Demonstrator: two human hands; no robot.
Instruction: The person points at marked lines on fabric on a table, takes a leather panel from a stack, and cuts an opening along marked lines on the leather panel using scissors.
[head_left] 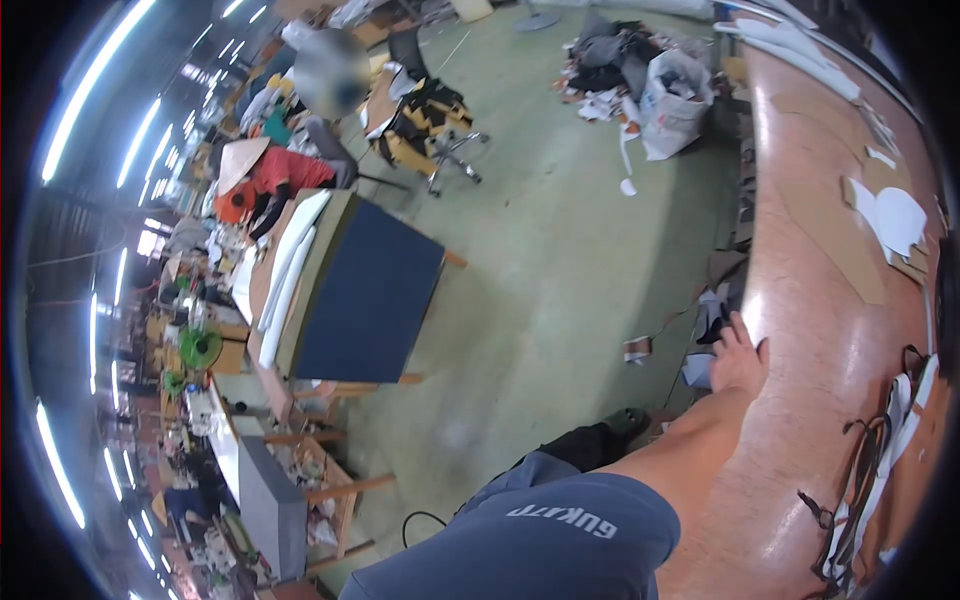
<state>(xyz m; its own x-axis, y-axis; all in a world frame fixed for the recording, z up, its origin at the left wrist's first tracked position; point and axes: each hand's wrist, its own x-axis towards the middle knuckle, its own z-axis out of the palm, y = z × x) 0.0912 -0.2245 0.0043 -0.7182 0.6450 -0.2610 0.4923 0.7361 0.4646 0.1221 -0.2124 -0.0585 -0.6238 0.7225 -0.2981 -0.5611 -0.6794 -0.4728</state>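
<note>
Leftmost, a person in red (285, 172) bends over work beside the navy-panelled table (370, 290); its legs jut towards the aisle, so a careless step could catch one. A black cord (420, 516) loops past your shirt (540, 535) and could snag if you turn. A cloth heap (605, 60) lies on the floor, where loose pieces could slide underfoot. Beside it, a white sack (675, 110) slumps; pale stuff shows at its mouth, too unclear to name. Dark cloth (712, 312) sits against the near table's edge, right by your right hand (738, 362); a brush of the fingers could drag it down. That hand rests on the edge of the pinkish-brown table (800, 400), fingers spread, grasping nothing visible; your left hand is out of frame, its grip unknowable. Further right lie cardboard pieces (830, 225) and tangled straps (866, 480), which a sweeping forearm could pull off.
</note>
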